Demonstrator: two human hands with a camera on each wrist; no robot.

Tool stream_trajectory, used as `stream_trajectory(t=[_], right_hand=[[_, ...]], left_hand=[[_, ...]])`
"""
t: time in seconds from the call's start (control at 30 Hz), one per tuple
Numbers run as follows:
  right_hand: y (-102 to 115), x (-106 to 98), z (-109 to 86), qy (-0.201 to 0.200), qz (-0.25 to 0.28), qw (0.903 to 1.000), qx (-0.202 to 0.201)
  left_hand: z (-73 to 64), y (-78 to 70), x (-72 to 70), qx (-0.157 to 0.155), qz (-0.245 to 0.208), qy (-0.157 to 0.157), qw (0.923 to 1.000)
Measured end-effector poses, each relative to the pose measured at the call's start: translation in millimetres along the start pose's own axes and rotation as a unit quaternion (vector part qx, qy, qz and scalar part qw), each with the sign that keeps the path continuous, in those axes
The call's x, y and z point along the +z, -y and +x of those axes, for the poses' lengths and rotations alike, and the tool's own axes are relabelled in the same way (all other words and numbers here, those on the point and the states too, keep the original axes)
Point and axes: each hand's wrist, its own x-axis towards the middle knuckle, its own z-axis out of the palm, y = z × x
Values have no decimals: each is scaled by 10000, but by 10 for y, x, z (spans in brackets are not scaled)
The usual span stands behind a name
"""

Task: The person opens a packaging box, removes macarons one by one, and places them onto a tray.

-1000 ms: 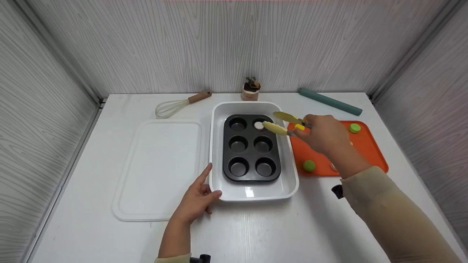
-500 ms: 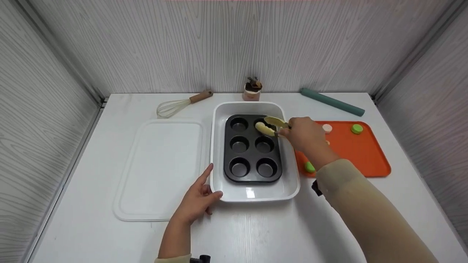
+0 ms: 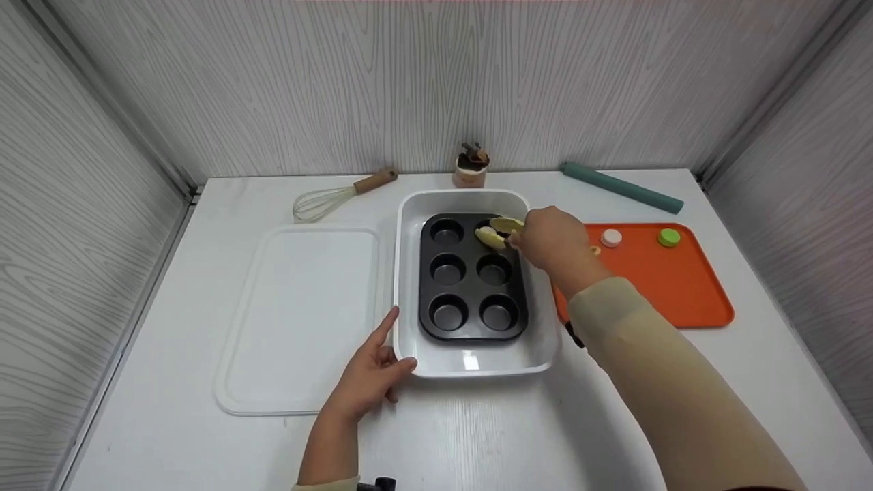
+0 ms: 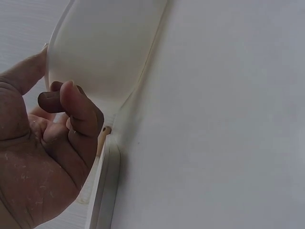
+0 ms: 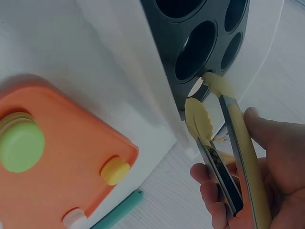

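My right hand (image 3: 554, 239) grips yellow-tipped tongs (image 5: 200, 119) over the far right cup of a black muffin tin (image 3: 470, 285). The tong tips stand apart. Between them shows a small white round piece (image 5: 196, 87) at the cup; whether they touch it, I cannot tell. The tin sits in a white rectangular tub (image 3: 440, 361). My left hand (image 3: 368, 375) touches the tub's near left corner, straight index finger along its side and thumb at its front rim. In the left wrist view the other fingers (image 4: 81, 114) curl loosely, holding nothing.
An orange tray (image 3: 696, 300) to the right bears macaron-like rounds, including a green one (image 3: 668, 237) and a pink one (image 3: 611, 238). A translucent lid (image 3: 300, 320) lies left. Behind are a whisk (image 3: 344, 194), a small potted plant (image 3: 470, 169) and a teal rolling pin (image 3: 620, 187).
My right hand has carried the tongs leftward and lower over the far right cup, and their tips have drawn closer together. My left hand stays at the tub's corner.
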Motion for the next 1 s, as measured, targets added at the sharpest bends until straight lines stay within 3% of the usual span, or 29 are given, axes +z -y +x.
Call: stream_trajectory(t=[0.17,0.4,0.6,0.8,1.0], right_hand=[[77,7,35,48,-246,9997,-59],[166,86,43,-181,-249,9995,75],[78,187,25,-618,-192,9979,-15],[5,163,-41,-579,-23,9983,97],[-106,27,-255,-674,143,9976,42]], left_hand=[[-10,2,-10,3,-21,-17,10000],[-15,-3,-12,-15,52,-48,10000],[-7,-4,5,36,84,-46,9999],[6,-9,6,68,104,-39,9999],[-7,-27,-9,26,111,-25,9999]])
